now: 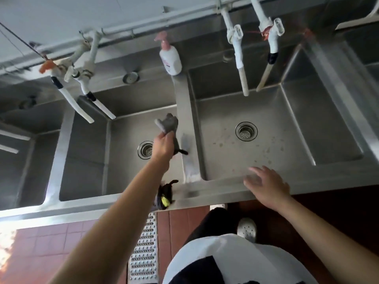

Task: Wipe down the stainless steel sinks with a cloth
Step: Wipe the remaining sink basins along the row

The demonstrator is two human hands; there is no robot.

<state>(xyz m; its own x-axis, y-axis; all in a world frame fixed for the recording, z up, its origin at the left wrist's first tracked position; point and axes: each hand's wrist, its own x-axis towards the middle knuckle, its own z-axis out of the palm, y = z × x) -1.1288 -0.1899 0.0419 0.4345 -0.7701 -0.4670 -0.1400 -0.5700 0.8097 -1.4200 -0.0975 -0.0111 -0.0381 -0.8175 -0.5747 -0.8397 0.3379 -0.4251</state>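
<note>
Gripping the grey cloth (168, 125) in my left hand (163, 147), I hold it bunched against the steel divider (185, 111) between the middle sink (123, 140) and the right sink (266, 144). My right hand (266, 188) lies open, fingers spread, on the front rim (328, 181) of the right sink. A soap bottle (170, 58) stands at the divider's far end.

— How many sink basins (266, 140) show?
— Three full ones, a fourth cut off at right. Two drain strainers (246, 131) visible.
— Faucets (239, 56)?
— Four white spouts, in pairs beyond the hands (266, 189).
— Anything else?
— One pump bottle (171, 58), one grey cloth (168, 125).
</note>
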